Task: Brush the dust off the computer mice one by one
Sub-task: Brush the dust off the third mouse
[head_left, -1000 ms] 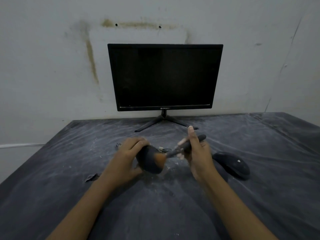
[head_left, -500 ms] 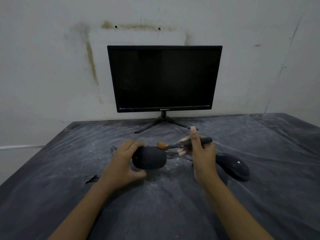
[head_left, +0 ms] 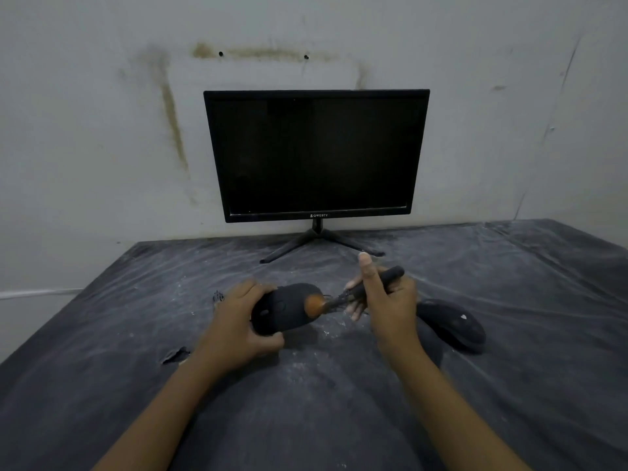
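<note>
Second mouse (head_left: 453, 323) on bench (head_left: 509, 385) just right of right hand (head_left: 387, 300); monitor (head_left: 316, 154) beyond hands. Left hand (head_left: 238, 321) curled around black mouse (head_left: 289, 309); right hand pinching brush (head_left: 356, 294), bristles touching mouse.

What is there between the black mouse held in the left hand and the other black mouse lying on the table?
In the head view, the right hand with the dark-handled, orange-bristled brush sits between the held black mouse and the black mouse lying on the table.
</note>
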